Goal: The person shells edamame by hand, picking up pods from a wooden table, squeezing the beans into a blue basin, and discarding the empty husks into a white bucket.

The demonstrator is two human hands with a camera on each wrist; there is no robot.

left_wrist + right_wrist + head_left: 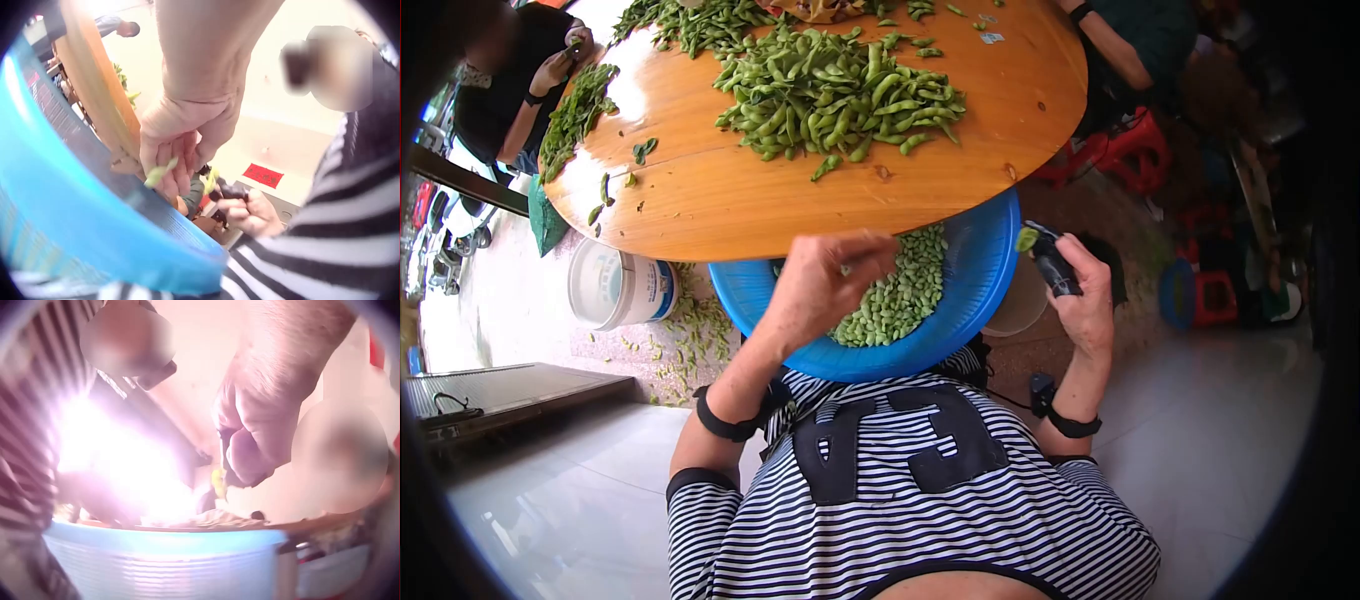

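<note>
My left hand [830, 285], blurred, is over a blue basin [740, 292] of shelled green beans [900, 300]. In the left wrist view its fingers reach downward, fairly straight, and a blurred green pod piece [161, 173] overlaps them. To the right of the basin, my right hand [1085, 300] grips a short black tool [1055, 268] with a metal end. A green pod [1027, 239] is at the tip of that tool, showing also as a yellow-green pod [219, 483] by the fingers in the right wrist view.
A round wooden table [820, 205] overhangs the basin's far side, bearing a heap of bean pods [830, 95]. A white bucket [620, 285] and scattered pod shells [685, 335] are on the floor at left. Red stools [1135, 150] stand at right. Other people sit around the table.
</note>
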